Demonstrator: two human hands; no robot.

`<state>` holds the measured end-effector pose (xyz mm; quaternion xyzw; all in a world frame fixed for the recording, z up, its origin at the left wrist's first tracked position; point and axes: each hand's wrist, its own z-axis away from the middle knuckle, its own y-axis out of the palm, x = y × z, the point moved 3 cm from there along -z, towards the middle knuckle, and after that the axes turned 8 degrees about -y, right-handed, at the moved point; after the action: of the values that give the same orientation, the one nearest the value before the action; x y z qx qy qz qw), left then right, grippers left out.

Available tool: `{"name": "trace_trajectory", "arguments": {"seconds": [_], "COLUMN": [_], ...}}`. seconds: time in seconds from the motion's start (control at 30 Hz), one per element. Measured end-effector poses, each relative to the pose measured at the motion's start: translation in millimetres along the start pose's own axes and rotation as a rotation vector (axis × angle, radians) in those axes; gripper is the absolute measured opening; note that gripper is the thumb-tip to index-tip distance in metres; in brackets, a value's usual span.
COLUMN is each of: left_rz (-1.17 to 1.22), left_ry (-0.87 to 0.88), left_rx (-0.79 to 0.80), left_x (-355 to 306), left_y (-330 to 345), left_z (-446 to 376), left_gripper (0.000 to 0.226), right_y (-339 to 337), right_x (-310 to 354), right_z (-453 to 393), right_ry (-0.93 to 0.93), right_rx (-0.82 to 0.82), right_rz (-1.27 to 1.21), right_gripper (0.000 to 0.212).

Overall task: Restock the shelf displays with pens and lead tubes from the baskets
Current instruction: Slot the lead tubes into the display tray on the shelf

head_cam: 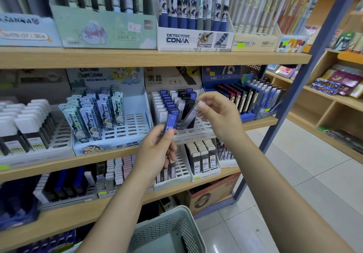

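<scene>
My left hand [157, 150] grips a blue lead tube [170, 124] marked HB, along with more tubes that stick out below the palm. My right hand [218, 113] pinches a clear white-capped lead tube [191, 114] marked HB 0.7 and holds it tilted over the slotted display box [198, 131] on the middle shelf. That box holds rows of white, blue and black tubes [169, 103] at its back, with open slots at the front. A pale green perforated basket [172, 231] sits below my arms.
Neighbouring lead-tube displays flank the box: a cartoon-printed one [110, 115] on the left and a blue one [253, 99] on the right. Pen boxes [194, 17] fill the top shelf. A grey-blue metal post [284, 115] edges the rack. Tiled floor lies to the right.
</scene>
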<state>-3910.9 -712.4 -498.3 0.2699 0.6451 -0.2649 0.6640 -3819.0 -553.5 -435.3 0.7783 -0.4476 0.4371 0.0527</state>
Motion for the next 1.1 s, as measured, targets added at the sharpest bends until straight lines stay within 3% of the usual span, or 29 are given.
{"name": "trace_trajectory", "arguments": {"seconds": [0.33,0.6,0.9,1.1], "left_rz": [0.045,0.067,0.068,0.085], "left_ry": [-0.019,-0.019,-0.023,-0.022], "left_rx": [-0.022,-0.009,-0.015,-0.013], "left_x": [0,1,-1,-1], "left_y": [-1,-1,-1,-3], "left_z": [-3,-4,-3,-2], "left_gripper": [0.018,0.018,0.018,0.018], "right_y": [20,19,28,30], "right_x": [-4,-4,-6,-15], "right_z": [-14,-23,-29,-21], "right_ry": [-0.092,0.012,-0.015,-0.063], "right_rx": [0.02,0.079,-0.018,-0.076], "right_rz": [0.27,0.285,0.23,0.335], "right_gripper": [0.012,0.013,0.011,0.01]}}
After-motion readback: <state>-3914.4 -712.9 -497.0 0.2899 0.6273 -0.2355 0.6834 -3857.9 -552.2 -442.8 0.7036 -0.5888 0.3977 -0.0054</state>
